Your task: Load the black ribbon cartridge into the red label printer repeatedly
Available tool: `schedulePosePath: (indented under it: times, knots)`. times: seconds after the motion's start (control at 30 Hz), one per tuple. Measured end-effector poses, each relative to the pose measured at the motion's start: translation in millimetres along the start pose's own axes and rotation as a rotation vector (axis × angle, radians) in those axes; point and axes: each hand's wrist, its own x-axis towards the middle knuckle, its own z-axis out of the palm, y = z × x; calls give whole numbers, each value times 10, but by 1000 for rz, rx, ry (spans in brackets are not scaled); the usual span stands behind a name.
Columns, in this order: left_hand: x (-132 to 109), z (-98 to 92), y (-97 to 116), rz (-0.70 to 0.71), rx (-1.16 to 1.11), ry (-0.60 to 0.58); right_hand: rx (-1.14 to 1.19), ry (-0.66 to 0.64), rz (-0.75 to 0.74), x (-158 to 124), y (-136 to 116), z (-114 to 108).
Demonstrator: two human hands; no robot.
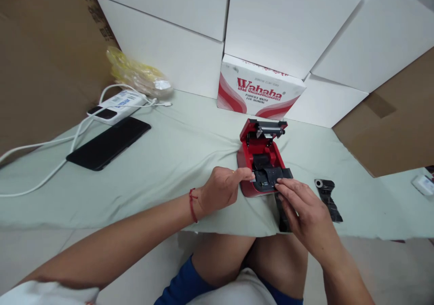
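Observation:
A small red printer (246, 189) stands on the cloth with its lid (262, 126) raised on the far side. A dark roll (261, 161) sits in its bay, and a black strip (272, 175) runs forward over the front. My left hand (224, 185) is closed at the printer's left edge; its foremost fingertip touches the front left corner beside a small pale piece. At the front right, my right hand (305, 208) has its fingers together on the black strip, whose lower end hangs toward the table's front edge. The thumb is partly hidden.
To the right lies a black strip with a white-cored roll (327, 196). A Wahaha box (259, 90) stands behind the printer. On the left are a black phone (110, 143), a white power strip (120, 104) with cables, and plastic wrapping (139, 72). Large cartons enclose the table.

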Motion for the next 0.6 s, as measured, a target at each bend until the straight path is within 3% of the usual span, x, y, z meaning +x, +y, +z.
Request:
schedulePosePath:
  times: [0.13, 0.2, 0.27, 0.37, 0.5, 0.6]
  knots:
    - [-37, 42, 7, -55, -126, 92, -17, -98, 126, 435, 99, -181]
    - [-78, 52, -7, -78, -165, 152, -123, -232, 221, 774, 176, -201]
    - [-108, 56, -41, -144, -159, 215, -265, -441, 225, 1106, 253, -142]
    - [-96, 56, -122, -384, -129, 292, -333, -590, 191, 1450, 314, 48]
    - [-17, 53, -251, -634, -3, 297, -370, -670, 177, 1585, 279, 275]
    - [4, 37, -332, -694, 24, 254, -364, -692, 171, 1545, 247, 222]
